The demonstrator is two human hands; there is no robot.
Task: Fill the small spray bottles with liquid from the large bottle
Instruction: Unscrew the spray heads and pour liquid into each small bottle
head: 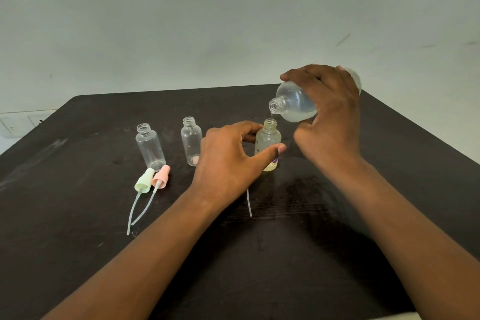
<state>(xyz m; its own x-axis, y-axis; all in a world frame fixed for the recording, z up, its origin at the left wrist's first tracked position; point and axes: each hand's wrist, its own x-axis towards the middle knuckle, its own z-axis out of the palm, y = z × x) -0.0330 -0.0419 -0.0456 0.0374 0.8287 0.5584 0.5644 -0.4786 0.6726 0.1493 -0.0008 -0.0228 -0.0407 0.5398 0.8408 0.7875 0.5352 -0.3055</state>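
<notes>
dark wooden table (78, 254) carries the work: the right hand (330, 117) grips the large bottle (294, 104), tipped mouth-down, a thin stream falling into a small spray bottle (268, 138) pinched between thumb and fingers of the left hand (228, 161). two clear bottles (150, 147) (191, 144) stand open to the left; green (143, 180) and pink (161, 176) spray caps lie in front of them.
</notes>
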